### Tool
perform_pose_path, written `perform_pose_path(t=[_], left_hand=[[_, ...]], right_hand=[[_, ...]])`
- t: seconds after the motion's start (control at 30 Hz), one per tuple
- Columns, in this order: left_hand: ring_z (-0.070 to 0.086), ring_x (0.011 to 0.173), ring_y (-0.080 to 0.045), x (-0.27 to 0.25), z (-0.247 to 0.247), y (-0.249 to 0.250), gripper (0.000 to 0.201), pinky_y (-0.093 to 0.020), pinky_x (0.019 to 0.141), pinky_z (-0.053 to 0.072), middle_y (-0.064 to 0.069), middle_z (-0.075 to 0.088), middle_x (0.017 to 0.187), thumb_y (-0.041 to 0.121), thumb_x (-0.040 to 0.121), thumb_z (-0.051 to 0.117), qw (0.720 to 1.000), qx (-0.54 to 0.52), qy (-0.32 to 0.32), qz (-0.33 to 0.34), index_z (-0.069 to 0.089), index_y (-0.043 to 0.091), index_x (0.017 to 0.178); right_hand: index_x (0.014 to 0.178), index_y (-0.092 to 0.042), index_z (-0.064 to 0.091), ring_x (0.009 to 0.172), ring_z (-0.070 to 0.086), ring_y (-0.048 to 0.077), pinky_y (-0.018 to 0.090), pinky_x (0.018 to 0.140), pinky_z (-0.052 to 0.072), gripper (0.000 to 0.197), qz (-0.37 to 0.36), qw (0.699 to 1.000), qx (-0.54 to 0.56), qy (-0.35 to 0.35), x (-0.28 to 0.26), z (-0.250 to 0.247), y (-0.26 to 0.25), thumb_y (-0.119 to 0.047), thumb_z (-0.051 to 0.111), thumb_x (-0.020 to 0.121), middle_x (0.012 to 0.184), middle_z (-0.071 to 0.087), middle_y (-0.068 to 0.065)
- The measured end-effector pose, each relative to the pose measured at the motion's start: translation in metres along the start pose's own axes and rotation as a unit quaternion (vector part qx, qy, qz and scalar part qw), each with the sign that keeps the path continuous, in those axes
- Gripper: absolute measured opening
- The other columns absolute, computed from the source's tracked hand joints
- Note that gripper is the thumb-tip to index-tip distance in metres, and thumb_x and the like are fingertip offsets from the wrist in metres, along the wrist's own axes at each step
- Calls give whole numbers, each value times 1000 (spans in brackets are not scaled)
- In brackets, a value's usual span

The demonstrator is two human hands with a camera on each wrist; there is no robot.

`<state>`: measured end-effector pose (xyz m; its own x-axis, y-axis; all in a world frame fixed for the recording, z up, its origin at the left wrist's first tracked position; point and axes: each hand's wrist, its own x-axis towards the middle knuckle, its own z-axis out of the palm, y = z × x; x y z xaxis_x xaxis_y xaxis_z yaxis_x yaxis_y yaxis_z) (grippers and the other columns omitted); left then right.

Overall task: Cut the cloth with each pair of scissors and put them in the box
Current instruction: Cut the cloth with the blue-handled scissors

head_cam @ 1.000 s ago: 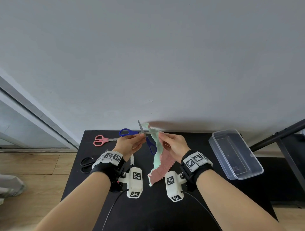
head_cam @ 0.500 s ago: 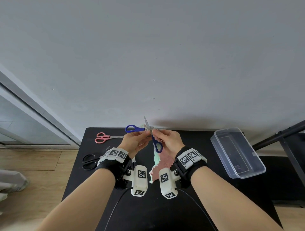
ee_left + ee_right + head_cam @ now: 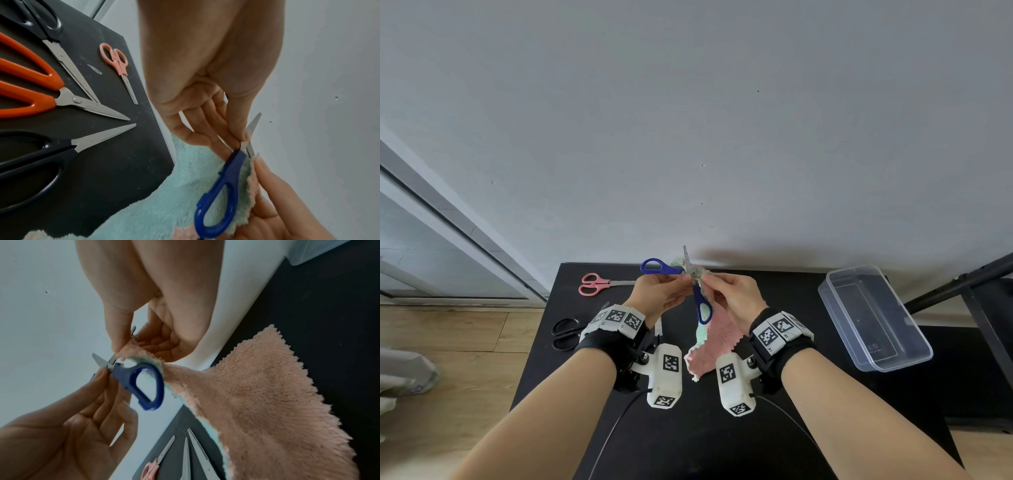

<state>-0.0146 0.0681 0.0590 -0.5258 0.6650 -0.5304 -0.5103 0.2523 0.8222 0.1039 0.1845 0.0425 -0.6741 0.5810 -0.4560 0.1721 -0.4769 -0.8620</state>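
Note:
Blue-handled scissors (image 3: 700, 301) are held up above the black table (image 3: 688, 438), handles spread wide, blades (image 3: 686, 257) pointing up. My left hand (image 3: 685, 279) pinches them at the blades just above the pivot (image 3: 244, 138). My right hand (image 3: 705, 279) pinches the top edge of the pink and mint cloth (image 3: 717, 337) right beside the pivot (image 3: 123, 350). The cloth hangs down between my wrists onto the table. A clear plastic box (image 3: 873, 318) stands empty at the right.
Pink scissors (image 3: 594, 283) lie at the back left and black scissors (image 3: 565, 332) at the left edge. The left wrist view also shows orange scissors (image 3: 30, 91) and dark-handled scissors (image 3: 41, 162) under my left arm. A grey wall rises behind the table.
My hands have drawn together, fingertips now meeting at the scissors' pivot. The cloth's top edge has bunched up against the blades. The scissors and cloth have shifted slightly away from me.

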Motion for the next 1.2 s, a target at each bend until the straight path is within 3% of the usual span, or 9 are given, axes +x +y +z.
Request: perform_pose_path(t=[0.1, 0.2, 0.3, 0.4, 0.53, 0.67, 0.83, 0.97, 1.2], left_hand=[[70, 88, -17, 1, -4, 1, 29, -23, 70, 50, -11, 71, 103, 10, 86, 65, 1000, 16, -2, -6, 63, -3, 112], [70, 82, -14, 1, -5, 3, 30, -22, 69, 51, -10, 71, 100, 9, 86, 65, 1000, 13, 4, -5, 62, -4, 113], [70, 78, -11, 1, -5, 4, 29, -22, 68, 51, -8, 71, 98, 9, 87, 64, 1000, 14, 4, -5, 62, -4, 114], [70, 76, -10, 1, -4, 4, 28, -24, 71, 50, -7, 71, 97, 9, 88, 64, 1000, 15, 9, -3, 62, -2, 113], [68, 73, -12, 2, -11, 7, 16, -26, 77, 51, -5, 71, 89, 7, 88, 64, 999, 20, 46, 2, 62, 4, 104], [67, 65, -9, 1, -11, 11, 7, -24, 73, 51, -4, 71, 80, 6, 85, 67, 997, 65, 29, -4, 63, 9, 90], [66, 63, -7, -2, 0, 14, 11, -17, 59, 52, -7, 71, 81, 5, 84, 69, 999, 52, 5, -8, 65, 6, 94], [64, 69, -11, -4, 6, 17, 12, -20, 69, 52, -6, 70, 80, 4, 82, 69, 998, 52, -24, -2, 68, 3, 94], [61, 66, -11, -6, 7, 20, 7, -24, 70, 44, -4, 70, 78, 6, 81, 71, 997, 77, -28, 0, 69, 8, 87]], right_hand=[[93, -1, 71, 77, 68, 19, 36, 85, 53, 12, -4, 1000, -11, -14, 0, -4, -1, -10, 69, 83, 76, 71, 6], [86, -4, 72, 73, 67, 17, 31, 78, 53, 5, -14, 1000, -14, -8, -2, -6, -6, -6, 68, 84, 75, 70, 7], [80, -5, 72, 69, 63, 17, 32, 79, 52, 6, -21, 999, -32, -10, -3, -11, -11, -5, 68, 84, 71, 67, 6], [80, -5, 72, 72, 62, 18, 34, 82, 53, 7, -17, 999, -45, -12, -5, -18, -15, -6, 67, 84, 73, 67, 7], [74, -3, 68, 65, 55, 16, 29, 75, 49, 15, -24, 999, -26, -1, -9, -34, -28, -7, 64, 88, 67, 60, 6], [85, 0, 69, 67, 53, 16, 27, 73, 49, 12, -27, 998, -54, -10, -9, -43, -39, -11, 66, 86, 69, 61, 4], [88, -1, 70, 70, 57, 15, 21, 70, 52, 10, -20, 997, -65, -37, -12, -26, -43, -10, 65, 87, 72, 64, 4], [94, 0, 70, 67, 60, 11, 19, 68, 52, 13, 0, 995, -69, -71, -14, -12, -41, -9, 65, 87, 71, 65, 2], [89, -2, 71, 69, 58, 16, 27, 77, 50, 8, 12, 999, -9, -48, -12, -2, -39, -5, 66, 85, 73, 64, 8]])
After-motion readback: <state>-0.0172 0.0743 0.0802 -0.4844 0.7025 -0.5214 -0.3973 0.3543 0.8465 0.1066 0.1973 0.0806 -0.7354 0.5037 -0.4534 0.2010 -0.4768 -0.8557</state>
